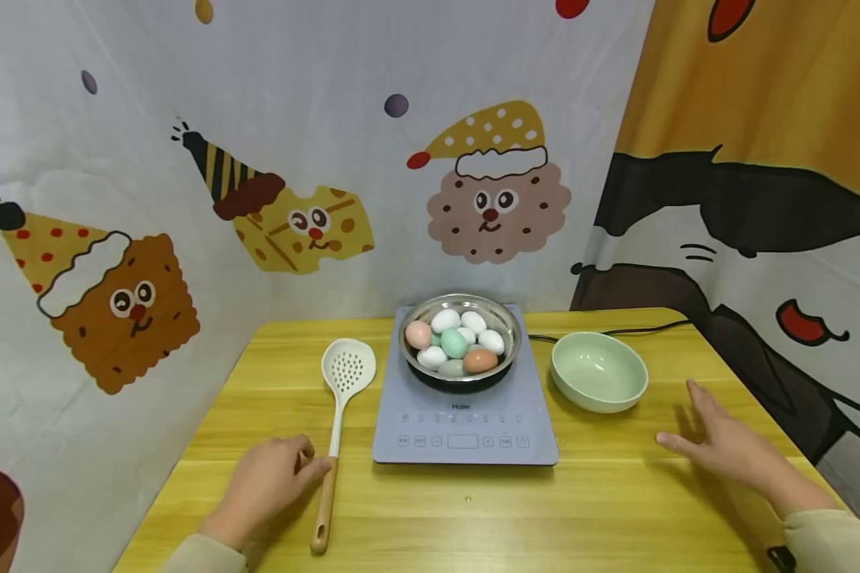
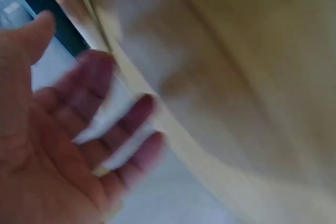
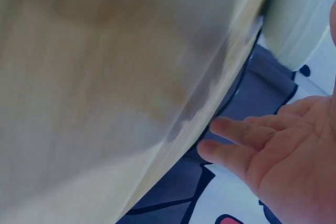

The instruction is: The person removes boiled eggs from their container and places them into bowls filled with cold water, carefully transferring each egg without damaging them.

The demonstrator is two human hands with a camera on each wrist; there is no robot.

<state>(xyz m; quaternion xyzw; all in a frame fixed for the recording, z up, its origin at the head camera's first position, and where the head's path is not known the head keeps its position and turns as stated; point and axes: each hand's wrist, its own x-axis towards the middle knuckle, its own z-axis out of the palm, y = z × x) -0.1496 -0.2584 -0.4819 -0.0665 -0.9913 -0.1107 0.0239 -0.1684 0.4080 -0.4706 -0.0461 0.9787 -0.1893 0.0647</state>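
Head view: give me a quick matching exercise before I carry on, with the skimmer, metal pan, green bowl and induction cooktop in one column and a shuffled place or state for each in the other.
Things
1. skimmer
2. metal pan
3. green bowl
4. induction cooktop

Places and states
A. the nearest of the four to the right hand
B. underneath the metal pan
C. the nearest of the four to the left hand
D. heaped with eggs

Right pairs: 1-C, 2-D, 3-A, 4-B
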